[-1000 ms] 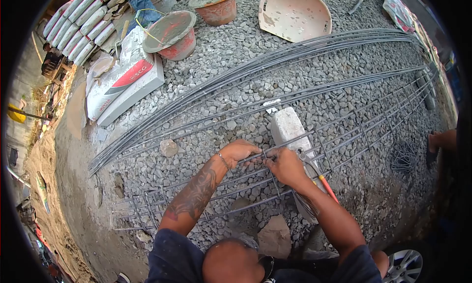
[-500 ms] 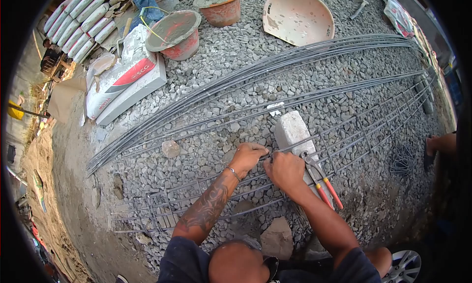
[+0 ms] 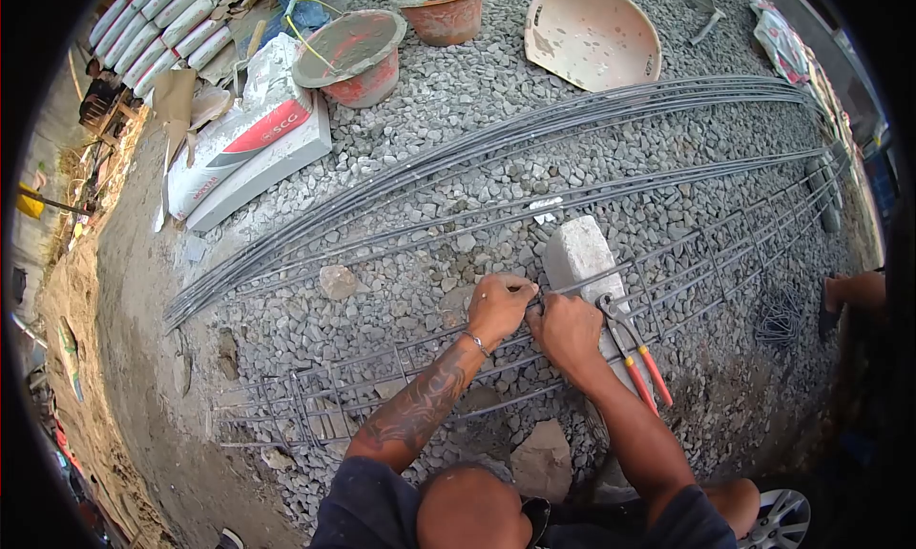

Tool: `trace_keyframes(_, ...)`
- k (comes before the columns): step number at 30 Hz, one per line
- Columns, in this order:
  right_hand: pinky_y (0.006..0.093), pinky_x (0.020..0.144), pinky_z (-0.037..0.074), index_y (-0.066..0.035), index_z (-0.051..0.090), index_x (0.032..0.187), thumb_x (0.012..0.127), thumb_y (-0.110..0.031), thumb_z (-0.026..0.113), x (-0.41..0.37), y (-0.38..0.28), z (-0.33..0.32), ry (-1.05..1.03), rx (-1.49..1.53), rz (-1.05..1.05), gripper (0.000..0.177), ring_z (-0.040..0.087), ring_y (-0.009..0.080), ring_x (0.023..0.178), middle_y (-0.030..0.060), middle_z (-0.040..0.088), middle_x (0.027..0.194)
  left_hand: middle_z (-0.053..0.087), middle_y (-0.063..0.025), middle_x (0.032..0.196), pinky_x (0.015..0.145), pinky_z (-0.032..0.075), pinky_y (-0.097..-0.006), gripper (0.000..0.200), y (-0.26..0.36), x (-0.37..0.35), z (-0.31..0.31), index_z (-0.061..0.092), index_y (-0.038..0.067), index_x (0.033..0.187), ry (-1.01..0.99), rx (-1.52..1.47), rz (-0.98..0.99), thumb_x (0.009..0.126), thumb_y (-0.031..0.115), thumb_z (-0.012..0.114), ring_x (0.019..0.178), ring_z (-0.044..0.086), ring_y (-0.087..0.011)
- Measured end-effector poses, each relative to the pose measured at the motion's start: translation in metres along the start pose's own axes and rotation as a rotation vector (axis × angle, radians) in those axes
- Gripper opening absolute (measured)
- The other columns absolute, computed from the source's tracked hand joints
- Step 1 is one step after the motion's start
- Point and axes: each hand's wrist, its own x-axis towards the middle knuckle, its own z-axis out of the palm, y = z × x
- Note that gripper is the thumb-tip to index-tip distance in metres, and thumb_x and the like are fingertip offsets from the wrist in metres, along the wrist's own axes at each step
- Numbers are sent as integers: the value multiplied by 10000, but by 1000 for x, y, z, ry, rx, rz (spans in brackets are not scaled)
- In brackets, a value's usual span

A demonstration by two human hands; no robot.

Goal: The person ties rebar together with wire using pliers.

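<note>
A long cage of thin steel rebar [image 3: 658,283] lies across the gravel, resting partly on a pale concrete block [image 3: 579,250]. My left hand [image 3: 498,309] is at the cage's upper bar, its thumb and fingers pinched together. Close beside it, my right hand [image 3: 569,331] is curled into a fist over the same bar. Whatever small thing the fingers grip is hidden between the hands. Just right of my right hand, pincers [image 3: 637,351] with red and yellow handles lean on the cage and block, jaws upward.
Loose rebar bundles [image 3: 477,134] curve across the gravel beyond the cage. Farther back are a mortar bucket [image 3: 377,89], another bucket [image 3: 448,20], a pale scoop-shaped basin [image 3: 592,39] and a cement bag [image 3: 239,158]. A wire bundle [image 3: 780,322] lies right, near another person's foot [image 3: 832,306].
The camera view has shifted slightly, so most things appear a little farther right. Both hands stay close together at the upper bar, fingers still closed.
</note>
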Motion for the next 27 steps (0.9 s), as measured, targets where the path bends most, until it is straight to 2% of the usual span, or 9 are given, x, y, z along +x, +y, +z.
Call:
trace_keyframes(7,438,623,503,5,650,706,742,-249,615,4,20,-33,-161,-24,-98,259,638,360,652,222,609,629,682,-152,792,644,487,-309,226,2,-10,-2,691,-19,856,112,176,234,776,191,680,697,645,-204)
trace_keyframes(9,429,617,484,32,642,725,744,-221,601,14,31,-54,-466,300,-171,257,624,362,656,247,583,634,683,-151,789,646,487,-309,229,2,-10,-2,690,-20,855,105,151,231,777,195,678,692,644,-206)
trace_keyframes(14,429,602,458,30,637,735,734,-192,578,39,29,-61,-522,443,-241,230,566,384,604,263,558,646,681,-155,819,681,491,-321,211,3,-11,-1,692,-7,845,109,206,298,768,189,676,741,654,-258)
trace_keyframes(17,357,607,468,15,670,797,735,-204,579,72,30,-62,-528,273,-463,245,598,234,605,173,605,648,679,-145,854,704,490,-337,189,3,-18,-4,692,8,853,104,233,366,767,174,667,781,651,-274)
trace_keyframes(20,340,612,470,2,684,788,718,-211,587,98,42,-62,-611,322,-494,245,603,232,617,151,631,671,673,-137,876,715,490,-349,143,3,-21,-6,689,19,848,74,222,401,766,133,660,799,644,-281)
trace_keyframes(22,326,608,470,-4,690,761,701,-213,594,112,40,-53,-671,362,-276,238,603,223,618,128,648,690,664,-142,852,713,492,-353,108,1,-22,-6,676,15,829,81,232,564,758,94,657,793,639,-298)
trace_keyframes(24,343,576,472,-71,693,688,651,-195,618,126,41,-33,-601,313,-641,149,618,237,635,101,640,654,654,-144,832,705,497,-349,98,2,-18,-9,663,6,821,62,247,650,753,77,654,781,636,-306)
trace_keyframes(26,349,541,457,-90,685,635,630,-230,647,137,27,-26,-683,315,-443,146,597,239,578,92,607,580,652,-143,826,692,502,-350,97,2,-12,-11,665,5,828,-9,332,704,756,68,644,760,636,-302)
trace_keyframes(27,354,527,450,-84,681,615,635,-225,640,146,20,-25,-740,157,-685,149,584,247,553,103,602,570,653,-132,800,667,507,-338,102,5,-12,-11,668,5,833,-20,279,643,749,60,654,715,643,-273)
